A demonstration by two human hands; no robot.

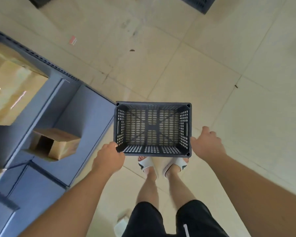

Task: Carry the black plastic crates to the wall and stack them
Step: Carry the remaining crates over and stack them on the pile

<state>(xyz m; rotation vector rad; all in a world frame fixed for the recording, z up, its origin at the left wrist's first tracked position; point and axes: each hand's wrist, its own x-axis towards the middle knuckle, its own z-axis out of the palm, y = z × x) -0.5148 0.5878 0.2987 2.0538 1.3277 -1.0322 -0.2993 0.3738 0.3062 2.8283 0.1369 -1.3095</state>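
A black plastic crate (pixel 152 129) hangs level above the floor (pixel 229 57), just in front of the person's feet and close beside the edge of a blue-grey metal shelf unit (pixel 79 117). The crate is rectangular and open-topped. Its 4 walls and base are a lattice of small slots, stiffened by flat ribs that cross in an X on the bottom, and there is a round socket at each rim corner. The left hand (pixel 109 158) has its grip closed on the near-left corner, fingers curled over the rim. The right hand (pixel 206 145) lies against the outer right wall near the near corner with the thumb raised; its fingertips are hidden, so I cannot tell how tight that grip is. The floor is smooth beige tile with thin grout lines and a few dark scuffs. A creased brown cardboard box (pixel 58 142) sits on the shelf. White slide sandals (pixel 146 164) and black shorts (pixel 143 219) show below. Parts of 2 more dark slotted crates (pixel 197 3) sit on the tiles at the far edge.
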